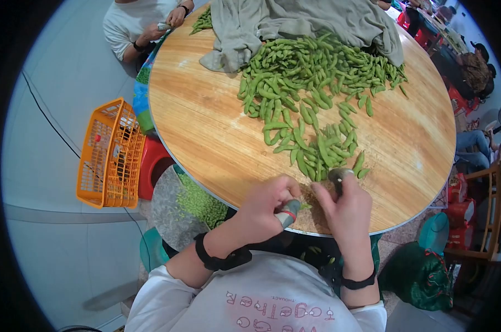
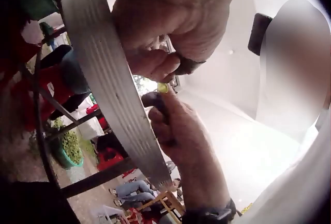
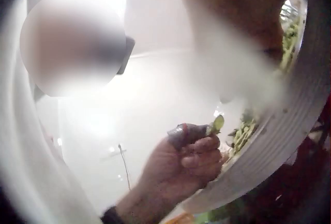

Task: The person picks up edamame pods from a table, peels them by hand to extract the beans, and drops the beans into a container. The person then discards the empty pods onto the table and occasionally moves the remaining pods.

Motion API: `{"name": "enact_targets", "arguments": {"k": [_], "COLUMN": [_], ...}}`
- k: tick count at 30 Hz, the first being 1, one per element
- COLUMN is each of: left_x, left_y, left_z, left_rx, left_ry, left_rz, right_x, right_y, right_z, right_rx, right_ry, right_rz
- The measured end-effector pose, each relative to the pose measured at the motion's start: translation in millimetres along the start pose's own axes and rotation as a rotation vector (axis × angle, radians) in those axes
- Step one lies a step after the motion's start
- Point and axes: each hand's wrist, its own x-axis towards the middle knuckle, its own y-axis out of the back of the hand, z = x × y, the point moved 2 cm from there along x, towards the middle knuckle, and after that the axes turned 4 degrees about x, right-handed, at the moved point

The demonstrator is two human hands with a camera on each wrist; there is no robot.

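Note:
At the near edge of the round table, my left hand (image 1: 264, 205) pinches a green soybean pod (image 3: 217, 124), whose tip shows past the fingers. Its thumb has a grey cover (image 1: 288, 213) with a red band. To the right, my right hand (image 1: 347, 213) reaches over the tabletop with two digits spread apart, one wearing a dark grey cover (image 1: 339, 175). That covered tip is right at the near end of a heap of soybean pods (image 1: 317, 72). In the left wrist view, the right hand (image 2: 183, 131) points up toward the left hand (image 2: 165, 17).
A grey cloth (image 1: 306, 19) lies over the heap's far side. Below the table's left edge, shelled green beans (image 1: 201, 202) fill a container beside an orange basket (image 1: 109, 157) on a red stool (image 1: 152, 166). Another person (image 1: 134, 27) works at the far left.

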Motion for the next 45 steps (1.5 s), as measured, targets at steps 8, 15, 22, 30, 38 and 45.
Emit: {"name": "enact_targets", "arguments": {"k": [8, 15, 22, 30, 38, 45], "left_x": [-2, 20, 21, 13, 13, 21], "left_y": [-13, -26, -30, -36, -35, -14], "left_z": [5, 7, -5, 5, 7, 17], "left_rx": [0.128, -0.410, -0.436, -0.484, -0.319, -0.216], "left_ry": [-0.094, 0.037, -0.039, -0.081, -0.152, -0.076], "left_rz": [-0.378, 0.013, 0.090, -0.058, -0.106, -0.329], "right_x": [0, -24, -36, -41, -37, -35], "right_y": [-2, 1, 4, -1, 4, 7], "right_z": [24, 10, 12, 14, 14, 22], "right_rx": [0.411, 0.608, 1.265, 1.501, 1.107, 1.118], "right_ry": [-0.052, -0.051, -0.418, -0.614, -0.367, -0.514], "right_rz": [0.140, -0.131, -0.562, -0.547, -0.392, -0.402]}}
